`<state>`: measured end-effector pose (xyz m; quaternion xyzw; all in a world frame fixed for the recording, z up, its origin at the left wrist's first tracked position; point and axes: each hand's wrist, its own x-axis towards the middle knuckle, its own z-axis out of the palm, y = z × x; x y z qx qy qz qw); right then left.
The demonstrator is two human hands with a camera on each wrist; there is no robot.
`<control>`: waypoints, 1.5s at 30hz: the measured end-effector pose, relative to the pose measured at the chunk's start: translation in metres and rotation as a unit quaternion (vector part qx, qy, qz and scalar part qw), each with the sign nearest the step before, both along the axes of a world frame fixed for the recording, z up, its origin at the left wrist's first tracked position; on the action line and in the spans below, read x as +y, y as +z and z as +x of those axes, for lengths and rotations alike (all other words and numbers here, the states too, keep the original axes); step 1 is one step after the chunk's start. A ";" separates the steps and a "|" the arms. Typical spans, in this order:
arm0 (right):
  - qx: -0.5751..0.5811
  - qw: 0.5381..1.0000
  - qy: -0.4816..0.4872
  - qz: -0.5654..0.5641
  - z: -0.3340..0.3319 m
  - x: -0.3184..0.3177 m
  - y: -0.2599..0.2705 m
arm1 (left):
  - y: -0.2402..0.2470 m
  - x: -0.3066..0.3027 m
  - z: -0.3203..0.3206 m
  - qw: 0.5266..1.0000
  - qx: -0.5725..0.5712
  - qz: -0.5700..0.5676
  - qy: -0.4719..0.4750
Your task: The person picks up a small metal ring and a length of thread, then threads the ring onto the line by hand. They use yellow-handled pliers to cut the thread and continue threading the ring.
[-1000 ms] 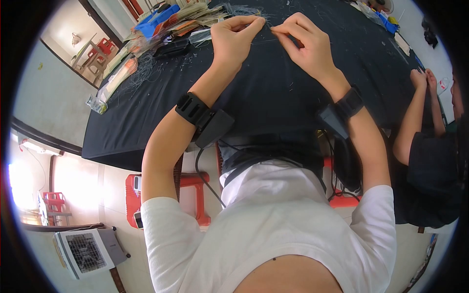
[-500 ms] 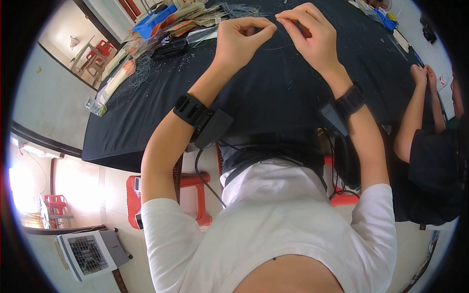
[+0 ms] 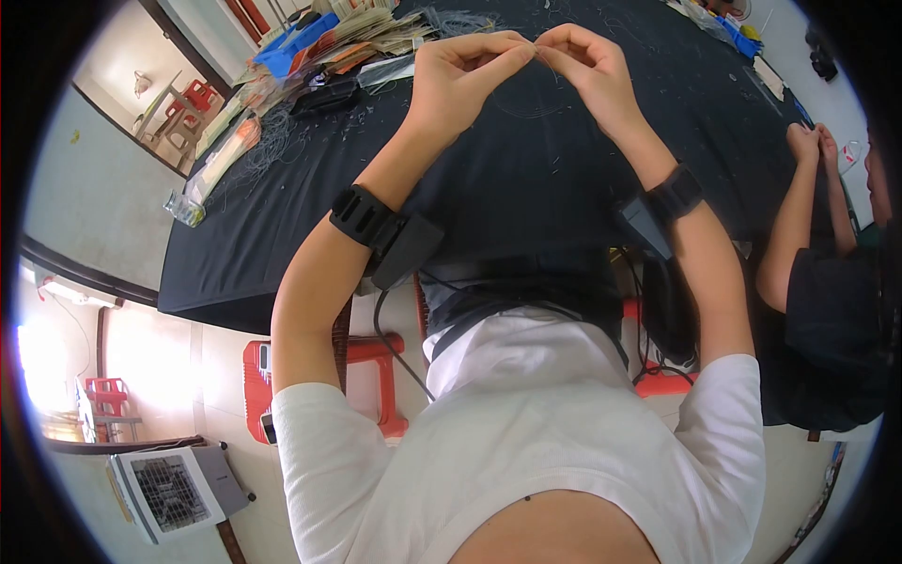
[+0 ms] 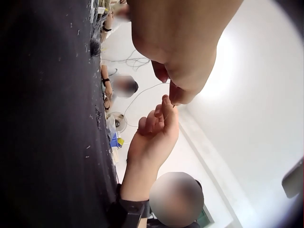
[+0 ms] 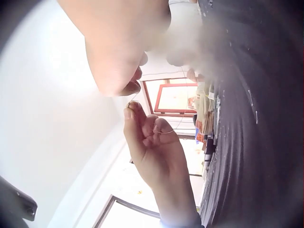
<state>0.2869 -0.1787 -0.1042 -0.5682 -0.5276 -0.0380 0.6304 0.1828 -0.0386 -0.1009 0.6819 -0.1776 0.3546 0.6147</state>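
Over the dark tablecloth, my left hand (image 3: 458,83) and right hand (image 3: 594,77) are raised with their fingertips meeting. Each pinches thin, clear line (image 4: 152,87) between thumb and forefinger. A slack loop of it hangs below the hands in the head view. In the left wrist view a tiny dark tip (image 4: 174,105) shows where the fingertips meet; I cannot tell what it is. From the right wrist, the left hand (image 5: 159,149) is seen palm-on, thumb and forefinger pressed together and the other fingers curled, with fine line at its fingertips.
At the table's back left lie stacked paper cards (image 3: 376,36), a blue tray (image 3: 293,42), a black case (image 3: 326,97) and tangled clear line (image 3: 272,146). Small line scraps dot the black cloth (image 3: 526,188). To the right sits another person with raised hands (image 3: 813,143).
Both hands were slightly apart with line stretched between them. My right hand rose, then came down and left until its fingertips met the left's, and the line now hangs in a loop.
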 end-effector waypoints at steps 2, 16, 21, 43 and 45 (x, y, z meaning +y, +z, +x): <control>0.014 0.999 0.029 -0.022 -0.007 -0.001 0.000 | -0.001 0.001 0.000 0.999 0.009 -0.031 0.001; -0.314 0.939 -0.142 -0.013 -0.027 -0.002 0.009 | -0.004 0.003 0.001 0.990 0.055 -0.122 0.054; -0.378 0.910 -0.167 0.032 -0.017 -0.001 0.010 | -0.009 0.010 0.007 0.995 0.045 -0.031 0.089; -0.016 0.999 -0.027 0.012 0.009 0.006 -0.001 | -0.008 0.006 0.004 0.993 0.066 0.081 0.046; 0.006 1.000 -0.014 -0.005 0.008 0.005 -0.002 | -0.008 0.006 0.004 0.995 0.057 0.071 0.041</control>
